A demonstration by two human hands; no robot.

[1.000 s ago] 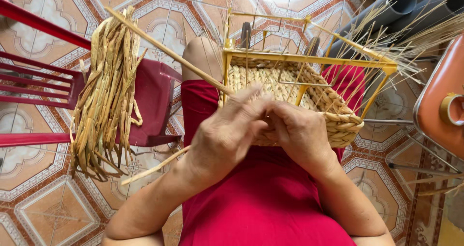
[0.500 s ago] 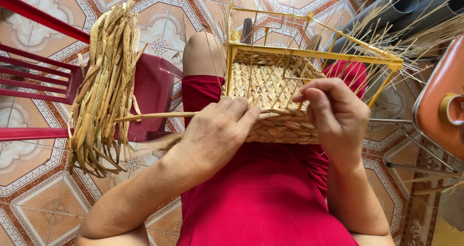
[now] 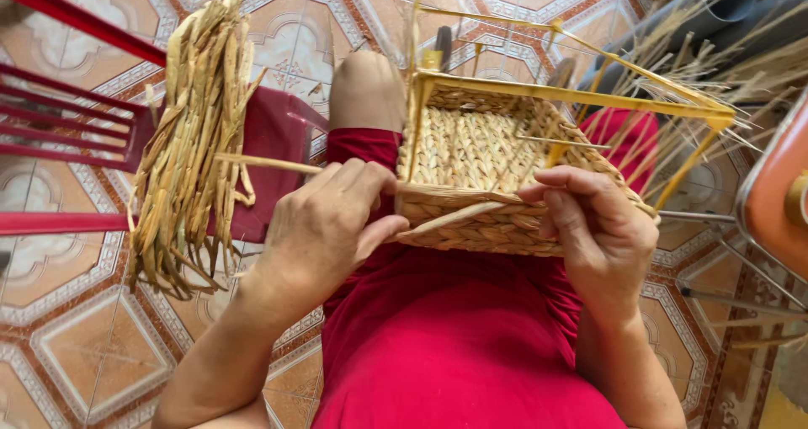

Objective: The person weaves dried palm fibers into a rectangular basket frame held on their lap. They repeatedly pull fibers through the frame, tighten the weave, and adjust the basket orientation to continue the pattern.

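A half-woven straw basket (image 3: 488, 176) on its yellow frame (image 3: 572, 96) rests on the lap at 12 o'clock. The left hand (image 3: 324, 227) grips a flat straw strand (image 3: 438, 218); the right hand (image 3: 598, 227) pinches its far end at the rim, seemingly mid-weave; next, threading between uprights.

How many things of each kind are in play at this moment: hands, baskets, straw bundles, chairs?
Hands: 2, left hand and right hand
Woven basket on a yellow frame: 1
Straw bundle: 1
Red chair: 1
Total: 5
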